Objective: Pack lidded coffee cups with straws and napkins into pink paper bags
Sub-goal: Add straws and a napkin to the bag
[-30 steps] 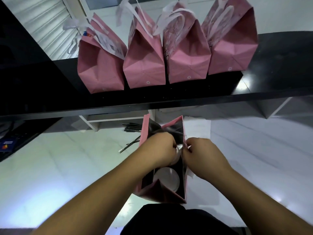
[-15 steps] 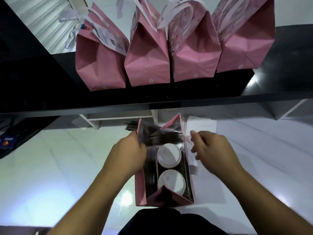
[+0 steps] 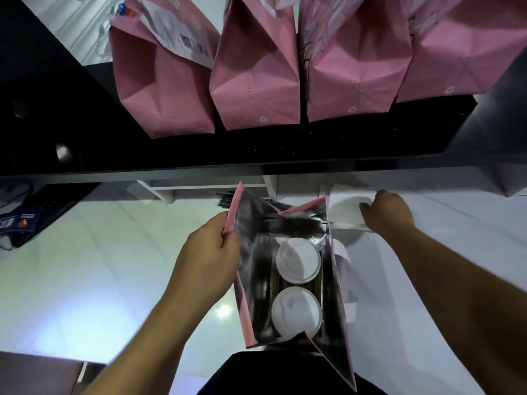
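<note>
Pink paper, foil-lined: the open bag stands near you on the white counter, with two lidded cups inside. Your left hand pinches its left wall, so hold that mouth wide. Your right hand, fingers curled, rests on the napkins just right of the bag; whether it grips any, you cannot tell. Lift only a few and slide them beside the cups.

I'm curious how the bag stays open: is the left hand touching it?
Touching. The head view shows the left hand gripping the open pink bag's left wall, fingers curled over its edge.
</note>
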A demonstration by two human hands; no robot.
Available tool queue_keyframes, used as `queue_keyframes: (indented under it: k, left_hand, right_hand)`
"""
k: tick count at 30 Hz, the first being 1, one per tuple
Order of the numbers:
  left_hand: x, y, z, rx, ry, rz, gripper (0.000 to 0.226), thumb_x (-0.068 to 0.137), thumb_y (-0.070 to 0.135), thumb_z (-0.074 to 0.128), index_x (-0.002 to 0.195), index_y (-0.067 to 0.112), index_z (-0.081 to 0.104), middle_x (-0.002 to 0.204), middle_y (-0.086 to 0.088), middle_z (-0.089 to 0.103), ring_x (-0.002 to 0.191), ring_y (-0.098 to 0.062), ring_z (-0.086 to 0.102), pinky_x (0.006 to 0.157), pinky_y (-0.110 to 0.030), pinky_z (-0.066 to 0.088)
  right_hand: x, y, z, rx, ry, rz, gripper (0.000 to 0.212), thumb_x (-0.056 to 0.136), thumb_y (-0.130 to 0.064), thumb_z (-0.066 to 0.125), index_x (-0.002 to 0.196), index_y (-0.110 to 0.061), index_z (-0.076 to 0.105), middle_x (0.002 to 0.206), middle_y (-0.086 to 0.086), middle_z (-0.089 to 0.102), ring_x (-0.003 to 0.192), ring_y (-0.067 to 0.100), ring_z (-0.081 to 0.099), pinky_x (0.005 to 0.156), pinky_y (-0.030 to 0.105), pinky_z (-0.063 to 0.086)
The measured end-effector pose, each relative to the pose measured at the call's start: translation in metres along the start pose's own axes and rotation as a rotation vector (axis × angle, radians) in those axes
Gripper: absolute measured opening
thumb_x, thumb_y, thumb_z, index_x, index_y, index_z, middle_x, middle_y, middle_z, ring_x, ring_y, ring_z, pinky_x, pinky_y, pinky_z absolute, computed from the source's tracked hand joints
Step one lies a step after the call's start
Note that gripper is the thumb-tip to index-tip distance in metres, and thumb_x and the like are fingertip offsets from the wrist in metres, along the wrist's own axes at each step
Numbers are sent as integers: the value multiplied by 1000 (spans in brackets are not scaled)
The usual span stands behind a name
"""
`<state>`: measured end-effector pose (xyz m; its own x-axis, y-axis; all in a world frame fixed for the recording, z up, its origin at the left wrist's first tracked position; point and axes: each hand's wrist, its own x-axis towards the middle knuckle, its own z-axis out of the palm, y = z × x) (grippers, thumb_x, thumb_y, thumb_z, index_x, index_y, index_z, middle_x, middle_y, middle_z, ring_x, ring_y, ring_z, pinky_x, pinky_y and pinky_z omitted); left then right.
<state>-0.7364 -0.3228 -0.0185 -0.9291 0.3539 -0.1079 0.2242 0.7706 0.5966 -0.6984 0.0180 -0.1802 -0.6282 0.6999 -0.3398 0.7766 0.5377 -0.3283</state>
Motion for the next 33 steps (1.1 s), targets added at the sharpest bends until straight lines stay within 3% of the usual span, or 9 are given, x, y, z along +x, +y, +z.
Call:
queue_keyframes:
  k: [7, 11, 18, 20, 23, 25, 29, 33]
  left_hand:
    - [4, -6, 1, 3, -28, 16, 19, 92, 19, 40, 76, 29, 47, 60, 13, 52, 50, -7, 43, 43, -17, 32]
    - [4, -11, 3, -23, -40, 6, 20, 92, 18, 41, 77, 29, 48, 60, 14, 53, 49, -7, 43, 46, -14, 36]
    - [5, -12, 6, -7, -46, 12, 15, 91, 21, 40, 81, 27, 49, 59, 12, 49, 49, -8, 39, 42, -18, 31]
    - [5, -12, 5, -10, -51, 6, 15, 91, 22, 40, 80, 28, 48, 58, 12, 48, 49, -8, 39, 43, -19, 28]
    - [5, -12, 4, -11, -51, 1, 13, 86, 28, 37, 79, 28, 48, 59, 12, 49, 49, -8, 39, 44, -20, 28]
    - [5, -13, 4, -20, -48, -1, 14, 86, 28, 36, 78, 28, 48, 60, 11, 50, 49, -7, 41, 43, -18, 28]
    - [6, -15, 4, -13, -39, -26, 13, 91, 20, 41, 81, 23, 48, 60, 11, 51, 50, -7, 42, 46, -26, 31]
    - [6, -14, 3, -10, -41, -39, 24, 92, 18, 41, 73, 33, 45, 59, 14, 52, 49, -6, 44, 47, -28, 29]
  right_hand:
    - [10, -3, 15, -92, -5, 61, 45, 96, -38, 62, 123, -2, 57, 115, 21, 58, 107, 43, 57, 83, 43, 47]
    - [7, -8, 17, -116, 43, 13, 41, 94, -29, 65, 125, -5, 55, 118, 21, 59, 108, 43, 58, 84, 43, 48]
    - [12, -13, 22, 172, 69, 116, 38, 85, -6, 66, 120, -3, 51, 113, 22, 65, 104, 45, 62, 89, 48, 55]
    - [13, -11, 23, 242, 72, 140, 33, 85, -6, 65, 116, -2, 52, 106, 21, 66, 96, 43, 63, 82, 46, 56]
    - [9, -9, 24, 289, 80, 85, 4, 84, -7, 61, 87, -5, 59, 82, 13, 64, 78, 37, 59, 63, 32, 44]
    - [5, -7, 26, 323, 99, 25, 10, 86, -11, 60, 77, -7, 61, 70, 8, 60, 74, 36, 60, 59, 31, 38]
    - [-12, -5, 22, 323, 155, -92, 22, 96, -23, 55, 82, -9, 63, 70, 7, 62, 64, 27, 55, 53, 29, 34]
    - [-39, -4, 7, 339, 208, -209, 29, 101, -23, 51, 75, -10, 56, 62, 3, 55, 57, 23, 51, 50, 28, 34]
